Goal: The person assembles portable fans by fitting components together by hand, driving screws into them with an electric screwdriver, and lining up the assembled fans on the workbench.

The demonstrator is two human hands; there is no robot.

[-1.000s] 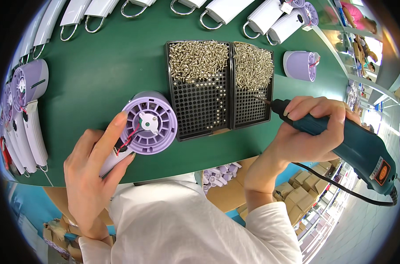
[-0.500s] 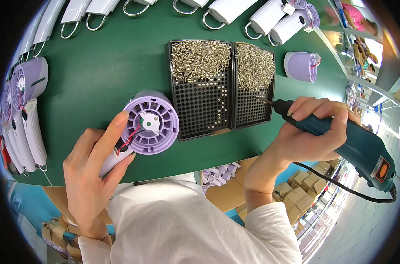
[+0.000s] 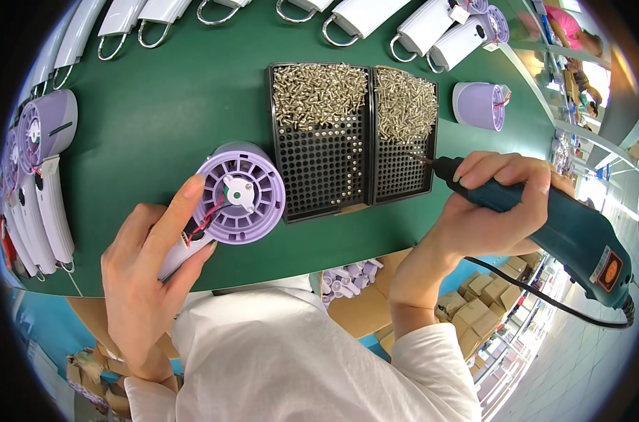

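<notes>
My left hand (image 3: 138,271) is closed round the white handle of a lilac hair-dryer-shaped housing (image 3: 257,224), its fingertips by the rim. The round end faces up, showing spokes, a white hub and red and black wires. My right hand (image 3: 506,207) grips a dark teal electric screwdriver (image 3: 576,232), with its black cord trailing off to the right. The screwdriver's thin bit (image 3: 419,158) points left over the lower part of the right screw tray (image 3: 404,176). Whether a screw sits on the bit is too small to tell.
The left screw tray (image 3: 312,183) adjoins the right one; loose screws heap at their far ends. Similar housings (image 3: 48,130) and white handles with metal loops (image 3: 361,17) line the green table's left and far sides. Another lilac housing (image 3: 477,105) stands right. Cardboard boxes (image 3: 474,309) lie below.
Hardly anything differs. My right hand and the screwdriver have shifted very slightly left and away from me, the bit still over the right tray. My left hand keeps its hold.
</notes>
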